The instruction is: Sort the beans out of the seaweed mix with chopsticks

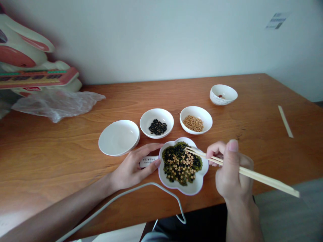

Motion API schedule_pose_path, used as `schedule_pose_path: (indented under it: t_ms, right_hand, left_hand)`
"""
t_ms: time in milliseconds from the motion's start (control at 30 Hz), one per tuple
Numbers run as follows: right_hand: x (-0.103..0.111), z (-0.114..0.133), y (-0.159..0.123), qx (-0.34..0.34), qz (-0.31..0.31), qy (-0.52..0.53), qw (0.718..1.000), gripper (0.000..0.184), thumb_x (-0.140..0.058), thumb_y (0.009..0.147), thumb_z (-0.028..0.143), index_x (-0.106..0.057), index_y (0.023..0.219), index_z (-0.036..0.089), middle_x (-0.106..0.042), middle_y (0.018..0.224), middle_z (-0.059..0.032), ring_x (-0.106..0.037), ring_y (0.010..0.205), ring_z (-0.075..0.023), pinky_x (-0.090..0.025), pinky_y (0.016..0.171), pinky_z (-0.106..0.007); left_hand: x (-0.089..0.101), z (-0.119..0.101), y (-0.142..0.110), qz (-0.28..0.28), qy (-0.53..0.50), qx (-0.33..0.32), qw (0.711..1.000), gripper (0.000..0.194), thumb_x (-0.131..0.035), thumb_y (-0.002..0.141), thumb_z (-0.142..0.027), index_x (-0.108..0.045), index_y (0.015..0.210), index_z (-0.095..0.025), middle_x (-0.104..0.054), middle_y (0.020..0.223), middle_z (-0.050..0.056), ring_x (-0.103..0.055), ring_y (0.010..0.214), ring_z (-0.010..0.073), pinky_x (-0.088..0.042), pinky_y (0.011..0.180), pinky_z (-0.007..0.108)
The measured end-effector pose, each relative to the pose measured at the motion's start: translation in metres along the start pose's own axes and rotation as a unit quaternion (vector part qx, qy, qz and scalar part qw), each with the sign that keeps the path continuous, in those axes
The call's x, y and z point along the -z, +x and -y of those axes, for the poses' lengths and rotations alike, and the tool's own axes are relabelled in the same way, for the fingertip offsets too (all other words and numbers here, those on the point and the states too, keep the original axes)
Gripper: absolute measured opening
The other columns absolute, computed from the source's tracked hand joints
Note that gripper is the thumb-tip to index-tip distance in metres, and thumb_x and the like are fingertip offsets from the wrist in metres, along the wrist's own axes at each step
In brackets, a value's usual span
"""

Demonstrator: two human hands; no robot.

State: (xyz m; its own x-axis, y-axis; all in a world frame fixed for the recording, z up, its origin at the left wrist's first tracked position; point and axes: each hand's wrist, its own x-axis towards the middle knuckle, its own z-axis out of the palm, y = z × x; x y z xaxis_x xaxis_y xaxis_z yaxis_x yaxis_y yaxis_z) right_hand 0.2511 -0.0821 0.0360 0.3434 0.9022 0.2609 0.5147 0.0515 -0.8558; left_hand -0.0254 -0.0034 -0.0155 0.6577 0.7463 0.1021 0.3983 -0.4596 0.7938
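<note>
My right hand (233, 171) is closed around a pair of wooden chopsticks (262, 179). Their tips reach into the beans at the upper part of a white flower-shaped dish (199, 181). This dish holds mixed green, black and yellow beans (180, 164). At its left rim, my left hand (135, 166) holds the dish between thumb and index finger. A white label with printed characters (148, 161) shows between those fingers. Behind stand a bowl with black beans (157, 127), a bowl with yellow soybeans (193, 123), and a white bowl (118, 137) with nothing visible inside.
A patterned bowl (217, 99) with a few small bits stands farther back. A pale strip (285, 121) lies at the right. A clear plastic bag (60, 104) and a toy keyboard (37, 79) occupy the left. A white cable (121, 195) runs along the front.
</note>
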Motion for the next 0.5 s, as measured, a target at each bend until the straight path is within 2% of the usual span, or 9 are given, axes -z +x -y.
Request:
schedule_pose_path:
  t_ms: [267,400,500]
  right_hand:
    - [-0.004,0.009,-0.002,-0.013,-0.050,0.030,0.998,0.071,-0.027,0.110,0.063,-0.060,0.063,0.022,-0.053,0.056,-0.0024,-0.052,0.054,-0.0158,-0.034,0.055,-0.036]
    - [0.006,0.009,-0.005,0.006,-0.084,0.034,0.996,0.073,-0.025,0.109,0.063,-0.062,0.061,0.022,-0.057,0.055,-0.0047,-0.055,0.056,-0.0184,-0.035,0.055,-0.037]
    - [0.018,0.001,-0.005,0.037,-0.115,-0.002,0.993,0.079,-0.015,0.109,0.065,-0.063,0.062,0.023,-0.063,0.059,-0.0077,-0.059,0.058,-0.0209,-0.038,0.054,-0.037]
  left_hand:
    - [0.000,-0.001,-0.001,-0.001,0.007,0.002,1.000,0.051,-0.064,0.104,-0.036,-0.056,0.153,-0.026,-0.063,0.154,0.009,-0.066,0.133,0.0273,-0.055,0.116,0.039]
    - [0.000,0.000,-0.002,-0.005,0.006,0.001,1.000,0.051,-0.064,0.104,-0.035,-0.055,0.153,-0.028,-0.063,0.154,0.008,-0.066,0.134,0.0263,-0.054,0.117,0.037]
    - [0.000,0.001,-0.002,-0.003,0.000,-0.001,1.000,0.051,-0.064,0.103,-0.035,-0.054,0.153,-0.028,-0.062,0.155,0.008,-0.067,0.133,0.0262,-0.054,0.116,0.037]
